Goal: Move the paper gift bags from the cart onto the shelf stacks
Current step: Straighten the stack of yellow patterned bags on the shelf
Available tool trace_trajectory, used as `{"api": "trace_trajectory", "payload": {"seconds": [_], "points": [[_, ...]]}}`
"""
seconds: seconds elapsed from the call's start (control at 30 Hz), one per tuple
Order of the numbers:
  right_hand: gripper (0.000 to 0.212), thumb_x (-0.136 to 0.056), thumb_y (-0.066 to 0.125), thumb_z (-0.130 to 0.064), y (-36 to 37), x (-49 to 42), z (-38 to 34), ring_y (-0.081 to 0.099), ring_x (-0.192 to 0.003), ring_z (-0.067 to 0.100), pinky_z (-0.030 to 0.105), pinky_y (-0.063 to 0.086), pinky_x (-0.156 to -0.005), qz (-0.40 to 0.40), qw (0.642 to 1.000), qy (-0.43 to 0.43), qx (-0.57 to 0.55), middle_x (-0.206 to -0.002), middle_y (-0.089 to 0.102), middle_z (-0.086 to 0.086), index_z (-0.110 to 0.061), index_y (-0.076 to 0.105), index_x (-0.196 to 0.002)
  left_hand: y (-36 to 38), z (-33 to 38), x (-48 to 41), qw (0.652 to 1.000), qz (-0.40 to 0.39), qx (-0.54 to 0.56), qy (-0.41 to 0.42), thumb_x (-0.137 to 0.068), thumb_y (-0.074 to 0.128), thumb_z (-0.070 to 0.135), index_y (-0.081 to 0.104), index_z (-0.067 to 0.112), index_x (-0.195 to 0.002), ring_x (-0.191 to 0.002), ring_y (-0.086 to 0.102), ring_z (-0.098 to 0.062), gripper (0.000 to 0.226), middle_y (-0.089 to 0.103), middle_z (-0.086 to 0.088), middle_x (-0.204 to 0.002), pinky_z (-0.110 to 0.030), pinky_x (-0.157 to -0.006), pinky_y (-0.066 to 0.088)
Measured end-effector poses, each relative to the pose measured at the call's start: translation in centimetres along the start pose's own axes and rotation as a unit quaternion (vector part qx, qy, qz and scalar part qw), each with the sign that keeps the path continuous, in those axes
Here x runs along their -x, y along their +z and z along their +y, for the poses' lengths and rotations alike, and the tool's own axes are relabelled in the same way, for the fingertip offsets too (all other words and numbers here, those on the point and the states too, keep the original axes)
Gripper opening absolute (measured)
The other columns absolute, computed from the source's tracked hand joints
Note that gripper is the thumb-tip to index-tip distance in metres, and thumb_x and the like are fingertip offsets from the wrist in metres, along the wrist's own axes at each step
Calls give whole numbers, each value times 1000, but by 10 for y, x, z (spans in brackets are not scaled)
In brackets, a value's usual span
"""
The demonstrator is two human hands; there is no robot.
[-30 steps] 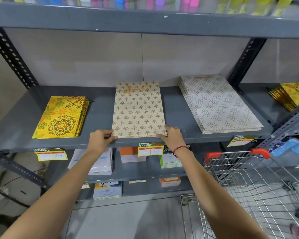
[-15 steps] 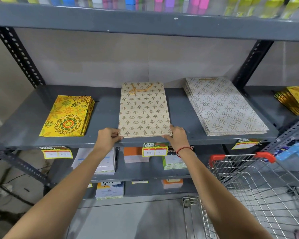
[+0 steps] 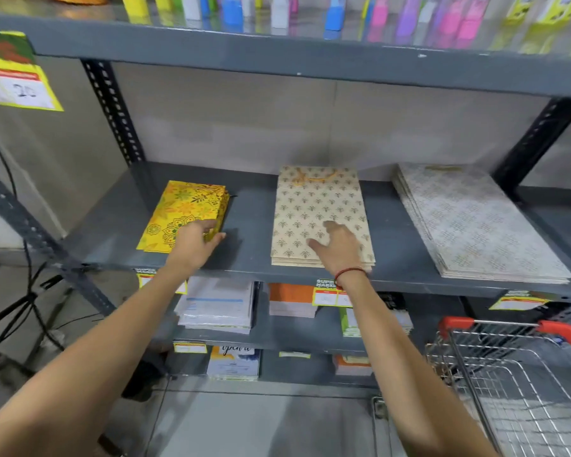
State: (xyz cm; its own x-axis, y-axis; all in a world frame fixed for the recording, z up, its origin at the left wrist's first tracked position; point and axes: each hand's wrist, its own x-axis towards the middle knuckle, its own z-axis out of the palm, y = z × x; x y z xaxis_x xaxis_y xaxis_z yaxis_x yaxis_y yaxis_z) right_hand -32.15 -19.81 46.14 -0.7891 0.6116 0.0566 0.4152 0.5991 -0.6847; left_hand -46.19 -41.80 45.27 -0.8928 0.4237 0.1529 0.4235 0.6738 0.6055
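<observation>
Head view: the beige bag stack [image 3: 317,209] lies flat on the shelf [image 3: 251,225], long axis running front to back, handles toward the wall. The right hand [image 3: 338,244] rests spread open on it; the left hand [image 3: 195,240] loosely cups the yellow stack [image 3: 182,209] at its near right corner.

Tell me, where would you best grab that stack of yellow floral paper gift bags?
Likely at the near right corner of the yellow floral paper gift bag stack, from the shelf's open front. It lies flat, so fingers must slide under an exposed edge; the left hand is already there.

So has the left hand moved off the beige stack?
Yes. The left hand has gone left along the shelf from the beige stack to the yellow stack.
</observation>
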Motion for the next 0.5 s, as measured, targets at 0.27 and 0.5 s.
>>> {"api": "trace_trajectory", "payload": {"seconds": [0.27, 0.5], "points": [[70, -79, 69, -31, 100, -3, -95, 50, -124, 31, 40, 41, -106, -176, 980, -5, -88, -134, 53, 20, 0, 39, -134, -48, -80, 2, 988, -9, -44, -145, -72, 78, 37, 33, 4, -141, -135, 31, -40, 88, 36, -24, -144, -47, -110, 30], [90, -66, 73, -53, 156, -6, -126, 44, -127, 32, 47, 39, -108, -200, 972, 15, -126, -135, 53, 11, -18, 31, -137, -59, -107, 0, 989, -65, 3, -130, -68, 84, 22, 29, 2, -142, -125, 51, -35, 95, 57, -18, -132, -36, -96, 42]]}}
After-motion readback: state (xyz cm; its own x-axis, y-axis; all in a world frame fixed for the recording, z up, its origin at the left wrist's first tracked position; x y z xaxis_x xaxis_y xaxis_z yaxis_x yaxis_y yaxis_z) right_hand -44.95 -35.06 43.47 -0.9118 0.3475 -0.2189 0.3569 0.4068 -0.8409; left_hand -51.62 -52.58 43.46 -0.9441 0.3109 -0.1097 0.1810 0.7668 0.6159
